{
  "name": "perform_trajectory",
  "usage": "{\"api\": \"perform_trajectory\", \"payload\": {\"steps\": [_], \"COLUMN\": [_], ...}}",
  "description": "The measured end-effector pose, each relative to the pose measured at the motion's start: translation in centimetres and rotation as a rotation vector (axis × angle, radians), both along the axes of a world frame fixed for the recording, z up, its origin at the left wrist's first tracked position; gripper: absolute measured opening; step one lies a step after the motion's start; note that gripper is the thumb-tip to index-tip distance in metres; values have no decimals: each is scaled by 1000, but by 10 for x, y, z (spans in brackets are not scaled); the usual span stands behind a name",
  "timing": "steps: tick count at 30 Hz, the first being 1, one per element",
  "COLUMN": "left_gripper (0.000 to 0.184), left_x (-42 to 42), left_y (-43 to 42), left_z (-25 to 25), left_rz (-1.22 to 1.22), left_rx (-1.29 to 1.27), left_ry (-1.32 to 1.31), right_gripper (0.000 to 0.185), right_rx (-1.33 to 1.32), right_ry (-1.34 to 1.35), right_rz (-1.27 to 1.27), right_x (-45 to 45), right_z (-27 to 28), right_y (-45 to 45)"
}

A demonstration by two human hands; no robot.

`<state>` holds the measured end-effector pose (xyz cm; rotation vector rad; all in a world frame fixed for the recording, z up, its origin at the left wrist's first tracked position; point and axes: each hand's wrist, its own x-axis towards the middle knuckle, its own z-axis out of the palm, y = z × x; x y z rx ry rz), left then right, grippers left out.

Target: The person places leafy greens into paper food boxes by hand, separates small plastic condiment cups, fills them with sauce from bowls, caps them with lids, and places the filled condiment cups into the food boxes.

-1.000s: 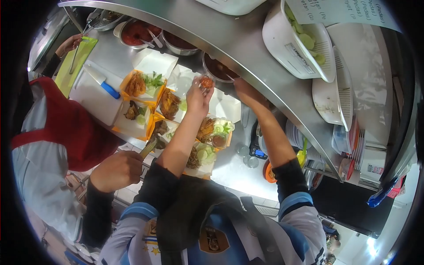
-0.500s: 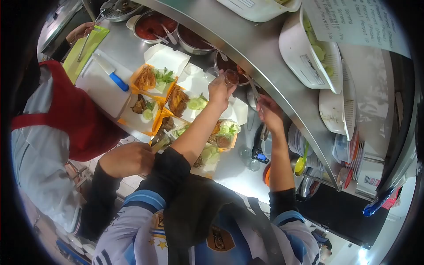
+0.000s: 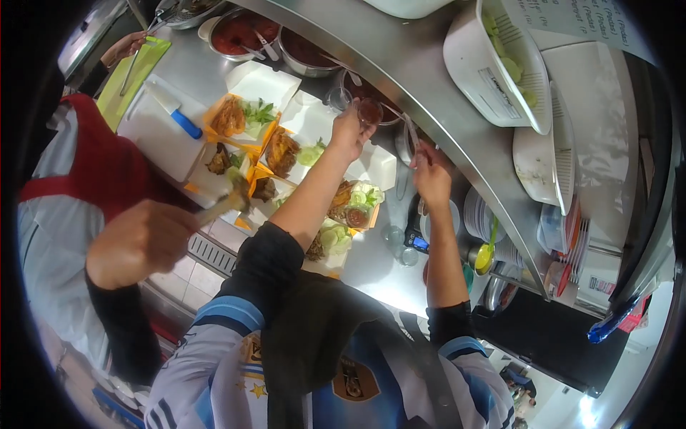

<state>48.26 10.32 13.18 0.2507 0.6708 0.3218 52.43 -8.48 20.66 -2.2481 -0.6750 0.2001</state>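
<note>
My left hand (image 3: 349,134) is closed around a small clear plastic cup of red sauce (image 3: 370,112), held above the counter by a sauce pot (image 3: 379,91). Another clear cup (image 3: 337,98) shows just beyond its fingers; I cannot tell if the hand grips that one too. My right hand (image 3: 431,175) is closed on the handle of a spoon (image 3: 412,132), which points toward the same pot; its bowl end is hard to make out. Below my left forearm lie open food boxes (image 3: 371,166) with fried chicken (image 3: 282,151), cucumber slices and greens.
A co-worker's hand (image 3: 143,239) at left holds a blurred utensil over the boxes. A blue-handled knife (image 3: 187,125) lies on a white board. Red sauce pots (image 3: 243,34) line the back. A steel shelf (image 3: 400,68) overhangs my right side. A digital scale (image 3: 418,243) sits near small glasses.
My left hand has shifted slightly left, and a second clear cup now shows beside the sauce cup. The right hand has moved little. The co-worker's near hand has swung left and down.
</note>
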Motion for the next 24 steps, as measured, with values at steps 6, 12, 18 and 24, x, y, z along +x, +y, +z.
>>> {"api": "perform_trajectory", "payload": {"steps": [6, 12, 18, 24], "left_gripper": [31, 26, 28, 43], "left_x": [-53, -118, -136, -151], "left_y": [-7, -59, -114, -191], "left_z": [19, 39, -5, -19], "left_rz": [-428, -953, -939, -1137], "left_rx": [70, 115, 11, 178], "left_ry": [-30, -5, -17, 14], "right_gripper": [29, 35, 29, 48], "right_rx": [-266, 236, 196, 372], "right_ry": [-111, 466, 483, 309], "right_rz": [167, 258, 238, -245], "right_x": [35, -33, -103, -181], "right_z": [-22, 22, -14, -57], "right_y": [22, 17, -92, -169]}}
